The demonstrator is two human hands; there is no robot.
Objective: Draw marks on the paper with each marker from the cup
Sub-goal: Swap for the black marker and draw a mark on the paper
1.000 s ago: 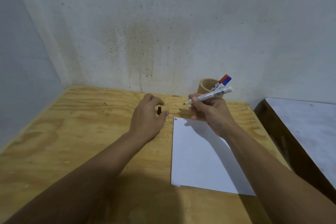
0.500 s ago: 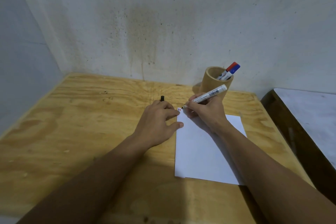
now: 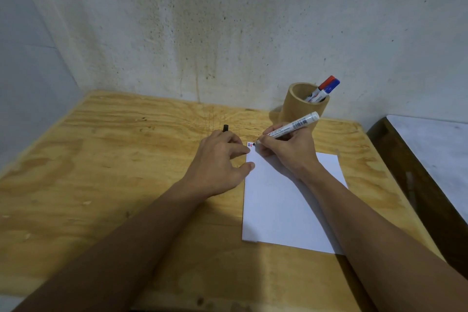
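Note:
A white sheet of paper [image 3: 283, 210] lies on the plywood table [image 3: 101, 172]. My right hand [image 3: 288, 149] grips an uncapped white marker [image 3: 291, 127], its black tip touching the paper's top left corner beside small red and blue marks [image 3: 250, 144]. My left hand [image 3: 220, 159] rests on the table with fingertips on the paper's left edge, holding the black cap [image 3: 225, 128], which sticks up behind the knuckles. A tan cup [image 3: 301, 109] behind my right hand holds a red-capped marker [image 3: 325, 83] and a blue-capped marker [image 3: 331, 86].
A stained white wall [image 3: 228, 33] closes off the back and left of the table. A dark-edged surface with a white top [image 3: 430, 159] stands to the right, separated from the table by a gap.
My right hand has lowered the marker tip from the air down onto the paper's top left corner. My left hand has come to rest against the paper's edge, still holding the cap.

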